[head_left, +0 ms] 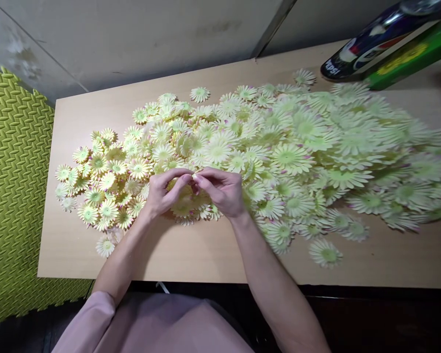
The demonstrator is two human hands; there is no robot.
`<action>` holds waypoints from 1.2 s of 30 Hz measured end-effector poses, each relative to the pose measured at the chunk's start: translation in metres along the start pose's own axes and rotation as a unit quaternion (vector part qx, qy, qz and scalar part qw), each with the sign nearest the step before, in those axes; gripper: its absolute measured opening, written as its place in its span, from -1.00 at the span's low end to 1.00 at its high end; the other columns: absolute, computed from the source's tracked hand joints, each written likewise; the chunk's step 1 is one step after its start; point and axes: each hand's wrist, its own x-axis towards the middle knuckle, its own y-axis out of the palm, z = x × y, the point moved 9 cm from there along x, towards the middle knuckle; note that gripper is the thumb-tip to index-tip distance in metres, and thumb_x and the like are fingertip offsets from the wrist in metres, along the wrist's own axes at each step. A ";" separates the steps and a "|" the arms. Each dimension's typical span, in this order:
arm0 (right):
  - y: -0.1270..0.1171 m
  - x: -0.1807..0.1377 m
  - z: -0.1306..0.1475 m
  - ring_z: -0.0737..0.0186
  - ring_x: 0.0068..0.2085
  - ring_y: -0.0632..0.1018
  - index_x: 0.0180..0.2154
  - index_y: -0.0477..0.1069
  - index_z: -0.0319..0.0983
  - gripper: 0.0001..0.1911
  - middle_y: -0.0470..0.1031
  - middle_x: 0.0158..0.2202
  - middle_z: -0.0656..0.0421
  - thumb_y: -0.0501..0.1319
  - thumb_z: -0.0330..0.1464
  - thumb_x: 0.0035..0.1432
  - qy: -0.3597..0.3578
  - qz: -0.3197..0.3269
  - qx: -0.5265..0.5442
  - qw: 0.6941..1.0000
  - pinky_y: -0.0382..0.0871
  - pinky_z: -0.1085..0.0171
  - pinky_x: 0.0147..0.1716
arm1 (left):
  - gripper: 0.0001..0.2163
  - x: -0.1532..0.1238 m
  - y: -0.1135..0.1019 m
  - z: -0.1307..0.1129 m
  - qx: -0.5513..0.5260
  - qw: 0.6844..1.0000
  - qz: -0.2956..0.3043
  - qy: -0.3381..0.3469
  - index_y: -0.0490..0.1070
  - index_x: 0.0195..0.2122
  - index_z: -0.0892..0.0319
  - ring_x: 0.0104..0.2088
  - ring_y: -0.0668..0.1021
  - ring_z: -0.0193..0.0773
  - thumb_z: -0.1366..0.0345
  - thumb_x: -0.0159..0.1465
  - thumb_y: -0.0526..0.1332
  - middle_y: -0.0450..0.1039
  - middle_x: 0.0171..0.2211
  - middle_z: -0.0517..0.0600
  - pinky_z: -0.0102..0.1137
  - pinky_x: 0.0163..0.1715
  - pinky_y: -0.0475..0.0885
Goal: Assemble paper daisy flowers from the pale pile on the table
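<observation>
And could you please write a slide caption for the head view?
Left hand and right hand close together over pale flowers heaped along a table.

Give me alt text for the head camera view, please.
A person's left hand and right hand together pinch a small pale piece above a heap of yellow-green flower heads on a table. A Pepsi container and green box stand at the upper right.
</observation>
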 end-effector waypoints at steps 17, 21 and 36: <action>0.006 0.000 -0.002 0.31 -0.46 0.52 -0.34 0.58 -0.20 -0.87 0.51 -0.46 0.20 0.29 -0.30 0.18 0.001 0.045 -0.010 0.999 0.47 0.29 -0.44 | -0.84 0.001 -0.004 -0.002 0.053 0.998 -0.035 0.018 0.56 -0.29 0.24 -0.41 0.62 -0.36 0.27 0.28 0.24 0.64 -0.36 0.05 -0.51 -0.35 0.51; 0.004 0.001 0.002 0.31 -0.49 0.50 -0.40 0.59 -0.19 -0.90 0.51 -0.53 0.22 0.31 -0.34 0.14 -0.007 0.037 -0.009 0.999 0.44 0.28 -0.45 | -0.84 0.002 -0.003 -0.001 0.044 0.999 -0.026 0.010 0.57 -0.29 0.23 -0.40 0.63 -0.34 0.26 0.28 0.24 0.64 -0.36 0.05 -0.48 -0.34 0.52; 0.008 0.000 -0.004 0.28 -0.44 0.53 -0.36 0.62 -0.19 -0.86 0.54 -0.47 0.20 0.29 -0.31 0.19 0.033 0.088 0.046 0.995 0.47 0.26 -0.39 | -0.83 0.001 -0.003 0.001 0.001 1.000 -0.010 -0.018 0.58 -0.30 0.24 -0.38 0.63 -0.31 0.25 0.27 0.26 0.63 -0.38 0.06 -0.45 -0.30 0.54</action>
